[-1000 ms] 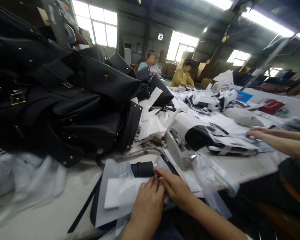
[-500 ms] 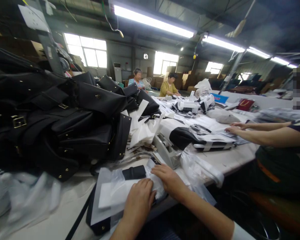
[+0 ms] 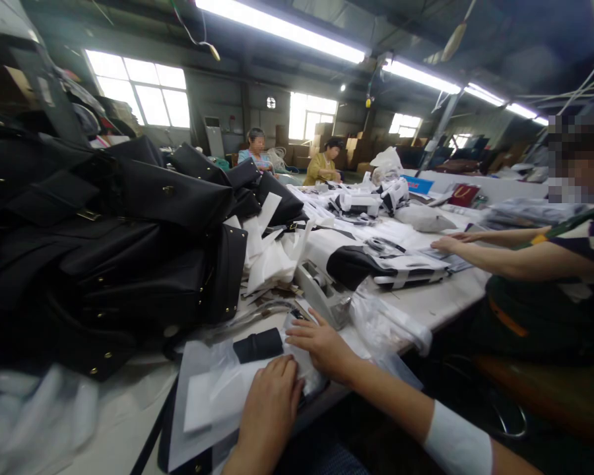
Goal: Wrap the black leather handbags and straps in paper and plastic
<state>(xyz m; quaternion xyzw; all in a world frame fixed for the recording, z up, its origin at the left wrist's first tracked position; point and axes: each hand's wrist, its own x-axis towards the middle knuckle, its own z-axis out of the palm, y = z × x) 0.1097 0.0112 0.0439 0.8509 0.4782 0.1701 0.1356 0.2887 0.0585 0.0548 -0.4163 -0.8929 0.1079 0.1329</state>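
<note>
A black bag (image 3: 164, 441) with brass-coloured studs lies on the table edge in front of me, under white and translucent plastic wrapping (image 3: 198, 369). A white rectangular piece (image 3: 198, 402) shows through that layer. My left hand (image 3: 271, 402) is bent over the wrapping, fingers together and pressed down on it; what lies under the fingertips is hidden. Just right of it, my right hand (image 3: 319, 346) rests on the wrapped right end with its fingers stretched out and slightly apart. A black rolled strap or flap (image 3: 258, 346) sticks out beyond my left hand.
Black bags (image 3: 173, 198) are heaped at left. A tape dispenser (image 3: 321, 290) stands past my right hand, beside crumpled clear plastic (image 3: 381, 316). White strips (image 3: 270, 254) and a partly wrapped bag (image 3: 356, 264) lie beyond. A co-worker's arms (image 3: 499, 254) reach in at right; two people sit farther back.
The view has shifted, so most things sit lower-left or left. My right hand's fingers are more spread and lifted. My left hand stays on the wrapping.
</note>
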